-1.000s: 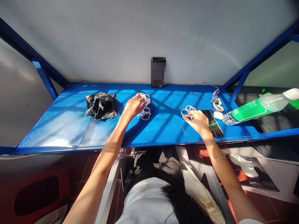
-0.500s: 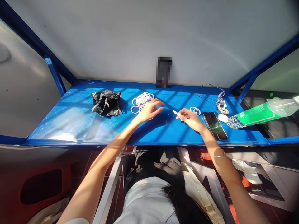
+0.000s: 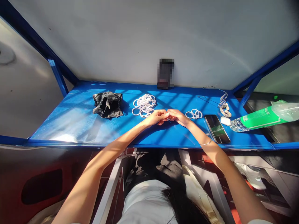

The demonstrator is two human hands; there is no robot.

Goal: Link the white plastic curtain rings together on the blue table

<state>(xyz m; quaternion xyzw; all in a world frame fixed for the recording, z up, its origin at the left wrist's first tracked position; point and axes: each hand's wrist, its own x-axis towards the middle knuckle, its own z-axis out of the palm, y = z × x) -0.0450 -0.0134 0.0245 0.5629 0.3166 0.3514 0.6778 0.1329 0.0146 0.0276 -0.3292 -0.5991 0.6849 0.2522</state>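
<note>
The hands, apart half a second ago, now meet just right of the ring pile (image 3: 148,102), so both work on one spot. The right hand (image 3: 177,117) pinches a small white piece (image 3: 168,114), mostly hidden; whether the left hand (image 3: 159,117) grips it too cannot be told. Left of the pile, a black bag (image 3: 97,102) gapes, its contents unclear.
</note>
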